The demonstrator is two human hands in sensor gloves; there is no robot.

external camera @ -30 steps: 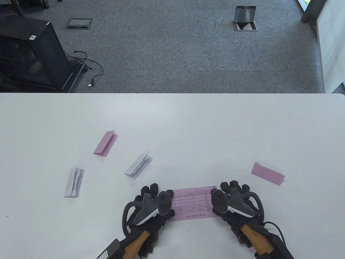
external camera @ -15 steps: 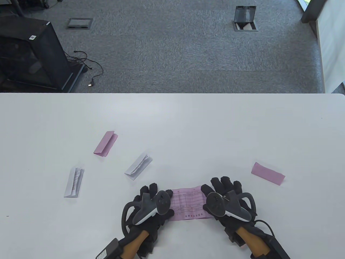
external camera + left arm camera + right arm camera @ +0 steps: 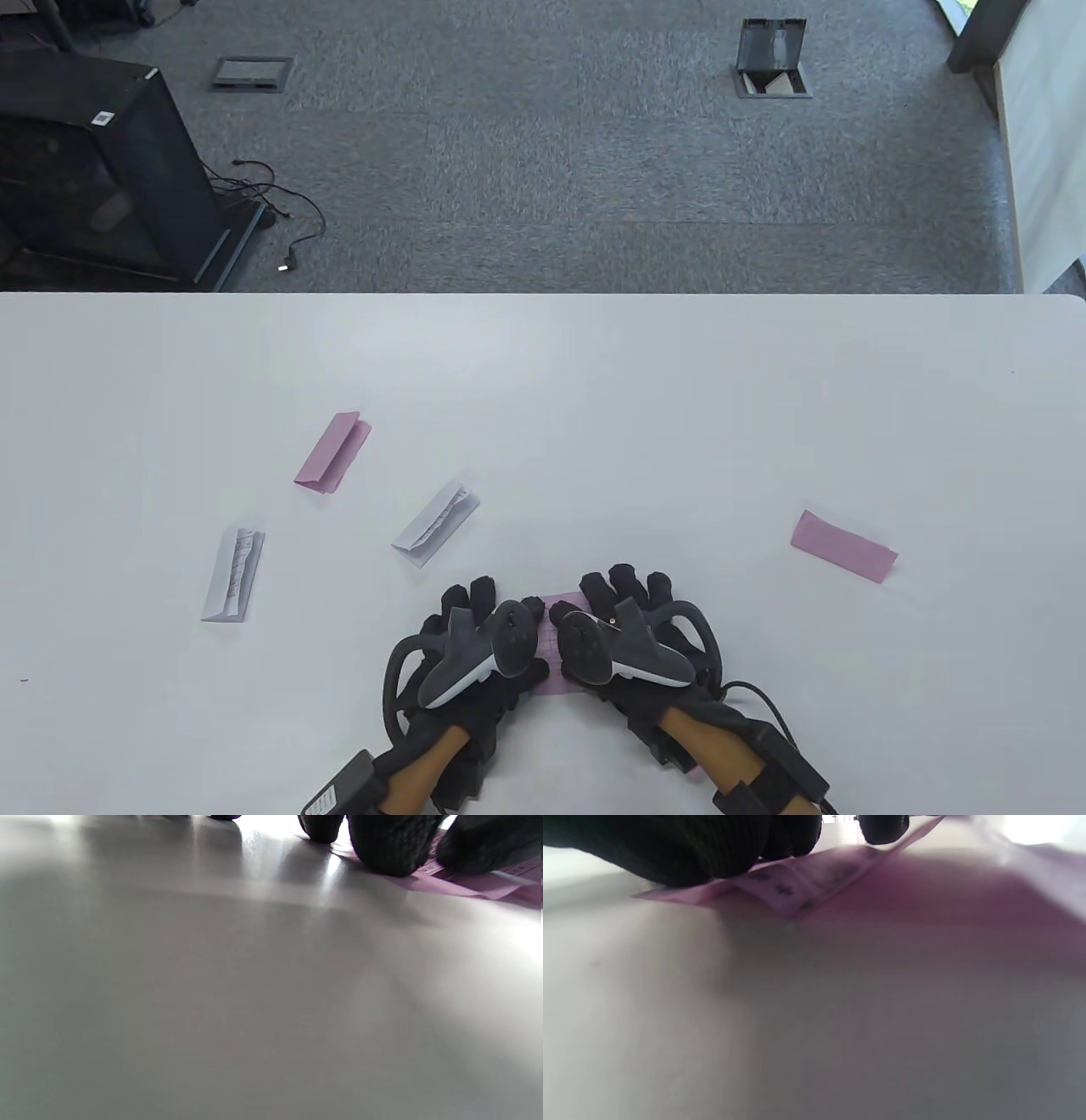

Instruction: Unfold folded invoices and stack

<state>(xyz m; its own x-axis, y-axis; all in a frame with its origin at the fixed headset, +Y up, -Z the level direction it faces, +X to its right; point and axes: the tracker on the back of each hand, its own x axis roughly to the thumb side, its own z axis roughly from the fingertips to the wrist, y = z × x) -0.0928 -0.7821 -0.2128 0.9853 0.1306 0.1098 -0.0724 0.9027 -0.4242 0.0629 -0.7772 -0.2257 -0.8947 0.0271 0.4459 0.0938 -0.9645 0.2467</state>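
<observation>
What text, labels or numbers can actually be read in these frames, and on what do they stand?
None can be read.
Pink invoice under both hands: printed grid and characters, too blurred in every view.
White folded invoices: print too small.
Black cabinet: white code sticker, illegible.

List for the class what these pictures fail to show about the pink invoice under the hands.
- Pink invoice: table view, mostly covered by left hand and right hand.
- Its printed text: right wrist view, blurred; table view, too small.
- Its right part: left wrist view, cut off by the edge.
</observation>
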